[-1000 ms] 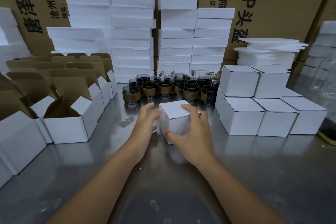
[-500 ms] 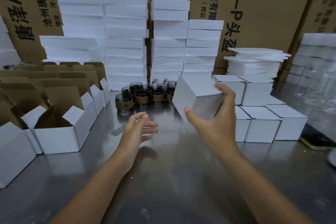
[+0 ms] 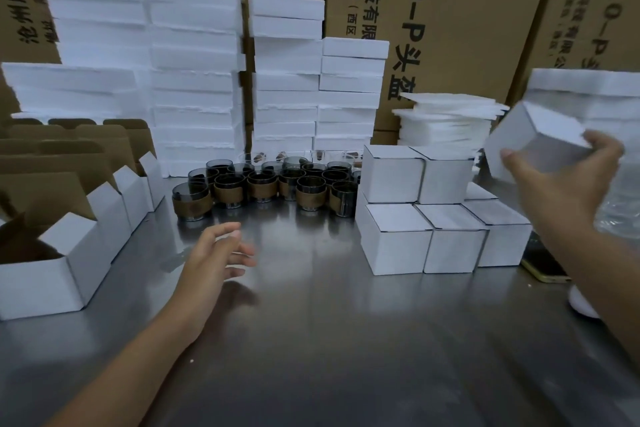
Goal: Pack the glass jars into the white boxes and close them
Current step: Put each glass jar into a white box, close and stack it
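My right hand (image 3: pixel 568 180) grips a closed white box (image 3: pixel 530 146) in the air at the far right, above and behind the stack of closed white boxes (image 3: pixel 426 215). My left hand (image 3: pixel 218 253) hovers open over the steel table (image 3: pixel 329 340), holding nothing, fingers pointing right. Several dark glass jars (image 3: pixel 263 184) with brown sleeves stand in a cluster at the back centre. Open white boxes (image 3: pixel 69 253) with raised brown flaps line the left side.
Tall stacks of white foam blocks (image 3: pixel 194 80) and big cardboard cartons (image 3: pixel 450 28) rise behind the jars. A pile of thin foam sheets (image 3: pixel 446 121) sits at the back right. A phone with a yellow edge (image 3: pixel 543 267) lies right of the closed boxes.
My right hand lifted the closed box from the table centre and carried it up and to the far right. My left hand let go of it and stays low, open.
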A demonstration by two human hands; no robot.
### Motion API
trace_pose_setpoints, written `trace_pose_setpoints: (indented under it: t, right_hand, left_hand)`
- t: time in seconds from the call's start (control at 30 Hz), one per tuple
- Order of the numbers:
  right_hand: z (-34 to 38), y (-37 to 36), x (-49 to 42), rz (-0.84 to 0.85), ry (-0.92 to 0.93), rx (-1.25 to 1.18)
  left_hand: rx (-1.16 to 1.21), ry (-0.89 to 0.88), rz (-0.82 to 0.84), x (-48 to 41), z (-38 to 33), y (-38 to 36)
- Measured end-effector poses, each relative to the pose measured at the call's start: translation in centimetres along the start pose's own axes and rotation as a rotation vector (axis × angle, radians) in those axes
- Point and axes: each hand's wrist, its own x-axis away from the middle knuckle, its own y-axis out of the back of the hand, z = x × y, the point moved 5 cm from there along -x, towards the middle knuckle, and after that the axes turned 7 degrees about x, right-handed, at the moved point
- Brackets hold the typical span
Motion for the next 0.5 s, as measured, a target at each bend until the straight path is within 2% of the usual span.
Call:
trace_pose_setpoints:
  t: [0.17, 0.3, 0.5]
  right_hand:
    - [-5.7, -0.7, -1.1, 0.099, -0.102, 0.164]
    - [-6.7, -2.7, -2.6, 0.262, -0.088, 0.192]
    - [-6.9, -5.2, -3.5, 0.339, -0.054, 0.195]
  left_hand:
    - [-0.003, -0.023, 0.012, -0.4, 0.4, -0.1]
    - [-0.014, -0.028, 0.009, -1.0, 0.7, -0.2]
    - [-0.006, -0.007, 0.030, -1.6, 1.1, 0.0]
